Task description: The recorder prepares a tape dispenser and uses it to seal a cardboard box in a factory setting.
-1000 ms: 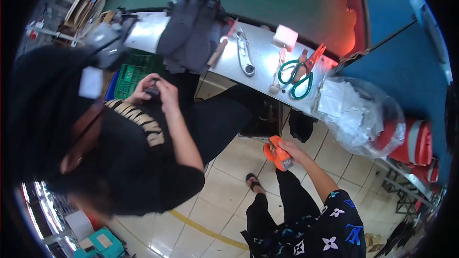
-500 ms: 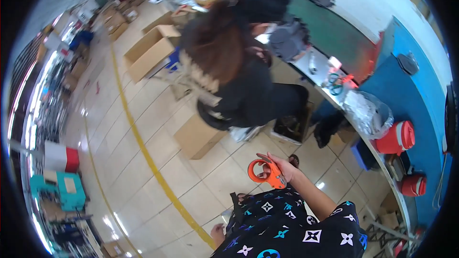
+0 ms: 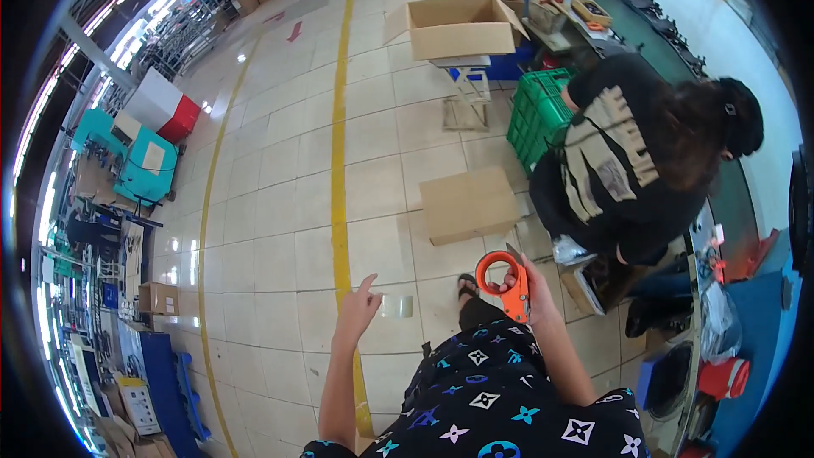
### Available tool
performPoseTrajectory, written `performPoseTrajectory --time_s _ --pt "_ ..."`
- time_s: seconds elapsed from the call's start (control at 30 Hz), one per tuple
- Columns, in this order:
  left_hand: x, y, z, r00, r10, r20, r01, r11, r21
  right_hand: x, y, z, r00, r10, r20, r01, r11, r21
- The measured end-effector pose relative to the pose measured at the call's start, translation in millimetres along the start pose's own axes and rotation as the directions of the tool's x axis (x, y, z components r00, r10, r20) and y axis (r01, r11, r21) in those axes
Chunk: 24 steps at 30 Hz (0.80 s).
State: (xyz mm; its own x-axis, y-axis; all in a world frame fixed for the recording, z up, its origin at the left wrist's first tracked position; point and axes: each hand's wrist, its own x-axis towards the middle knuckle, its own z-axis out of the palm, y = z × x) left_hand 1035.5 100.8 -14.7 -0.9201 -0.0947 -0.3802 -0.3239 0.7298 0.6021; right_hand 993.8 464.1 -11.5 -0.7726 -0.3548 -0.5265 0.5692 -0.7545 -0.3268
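My right hand [image 3: 536, 287] grips an orange handheld tape dispenser [image 3: 515, 300], its round ring facing left and its dark blade edge pointing up. The fingers wrap around its handle and ring. On the left, my left hand [image 3: 359, 312] is raised over the floor, index finger stretched out and the other fingers partly bent; I see nothing in it. Just right of that hand shows a clear, shiny rectangular piece [image 3: 397, 306]; whether it touches the hand or lies on the floor I cannot tell. Ahead sits a brown cardboard box [image 3: 469, 205] on the tiles.
A co-worker in black [image 3: 627, 161] bends over the long workbench [image 3: 746, 203] at right. Beside them stands a green crate [image 3: 539, 114]. Farther ahead, an open carton [image 3: 462, 30] rests on a stand. A yellow line [image 3: 340, 161] runs along the floor; a teal machine [image 3: 146, 161] is at left.
My view has swung left, so the co-worker and bench now appear farther right. The left hand has risen and moved forward from the lower edge. The right hand still holds the tape dispenser.
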Motion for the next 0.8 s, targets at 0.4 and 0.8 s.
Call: performPoseTrajectory --time_s 0.4,0.8 --pt "177.7 12.5 -169.3 0.975 0.224 0.005 -0.223 0.971 0.088 216.9 13.5 225.4 0.988 -0.033 0.149 0.026 0.998 0.048" --pt "341.9 56.1 -353.1 0.925 0.379 -0.011 -0.373 0.915 0.155 402.7 42.0 435.1 0.921 -0.247 0.301 0.213 0.967 0.140"
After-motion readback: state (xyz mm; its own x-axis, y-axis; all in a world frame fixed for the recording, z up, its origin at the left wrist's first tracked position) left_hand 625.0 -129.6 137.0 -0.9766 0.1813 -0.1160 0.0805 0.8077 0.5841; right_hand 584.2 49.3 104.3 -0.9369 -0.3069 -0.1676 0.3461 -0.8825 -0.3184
